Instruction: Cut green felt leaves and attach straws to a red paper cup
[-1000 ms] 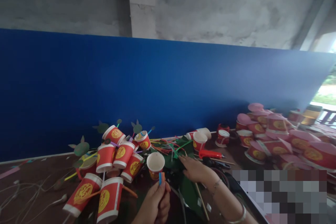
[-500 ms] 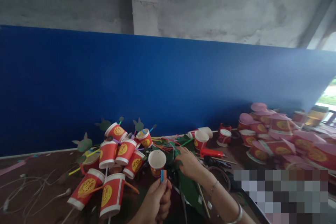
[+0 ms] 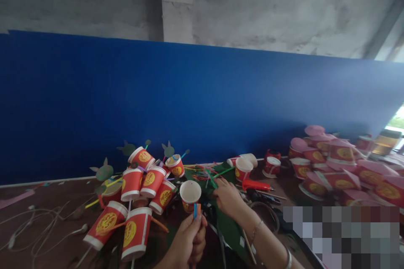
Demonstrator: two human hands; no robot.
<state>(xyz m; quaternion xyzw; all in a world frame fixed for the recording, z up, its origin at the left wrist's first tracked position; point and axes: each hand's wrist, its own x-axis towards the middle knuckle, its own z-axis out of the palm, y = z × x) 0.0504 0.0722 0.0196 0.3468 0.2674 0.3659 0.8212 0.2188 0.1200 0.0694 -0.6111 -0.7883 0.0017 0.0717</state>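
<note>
My left hand (image 3: 192,235) is closed around a blue and an orange strip (image 3: 197,211), whose ends stick up above the thumb. My right hand (image 3: 229,196) reaches over the table with bent fingers, its fingertips at a green strip (image 3: 212,180) that they appear to pinch. Behind the fingertips lies a loose pile of coloured strips (image 3: 202,171). An upright paper cup (image 3: 190,193), open at the top, stands just beyond my left hand. Dark green sheet material (image 3: 229,231) lies under my right forearm.
Red cups with sticks and rabbit-shaped cutouts (image 3: 104,171) are heaped on the left, near white earphone cords (image 3: 47,229). A red glue gun (image 3: 257,185) lies right of my right hand. Pink-topped cups (image 3: 341,151) crowd the far right. A blue panel (image 3: 189,105) stands behind.
My right hand has drawn slightly back toward me and right, and the green strip at its fingertips has shifted a little. The left hand keeps its grip; the view has shifted slightly.
</note>
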